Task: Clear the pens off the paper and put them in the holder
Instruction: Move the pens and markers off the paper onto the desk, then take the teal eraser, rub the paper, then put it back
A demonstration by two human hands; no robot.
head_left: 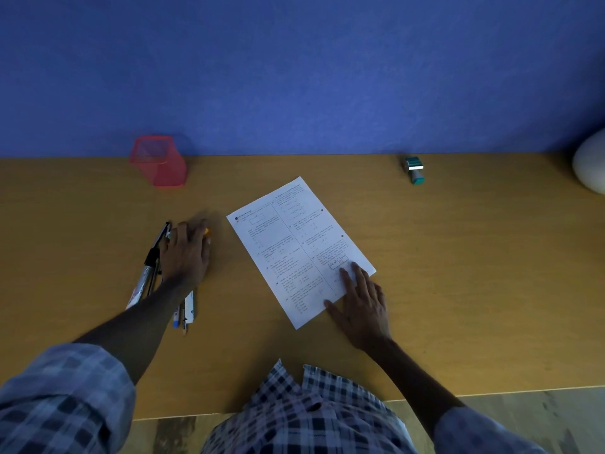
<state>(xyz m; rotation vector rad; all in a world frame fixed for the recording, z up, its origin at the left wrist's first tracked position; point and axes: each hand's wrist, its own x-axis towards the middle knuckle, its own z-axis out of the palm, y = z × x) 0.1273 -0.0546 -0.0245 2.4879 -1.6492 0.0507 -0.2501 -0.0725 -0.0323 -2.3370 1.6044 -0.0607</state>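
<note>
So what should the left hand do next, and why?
Probably close the left hand around the pens and lift them toward the red holder. The pens already lie off the paper, bunched under that hand, and the holder looks empty.

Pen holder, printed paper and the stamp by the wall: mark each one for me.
pen holder (163, 172): head view, on its red mesh front wall.
printed paper (294, 244): head view, on the sheet's middle.
stamp (415, 170): head view, on its teal body.

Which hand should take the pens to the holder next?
Left. The left hand already lies on the pens, same side as the red holder; the right hand rests on the paper.
</note>
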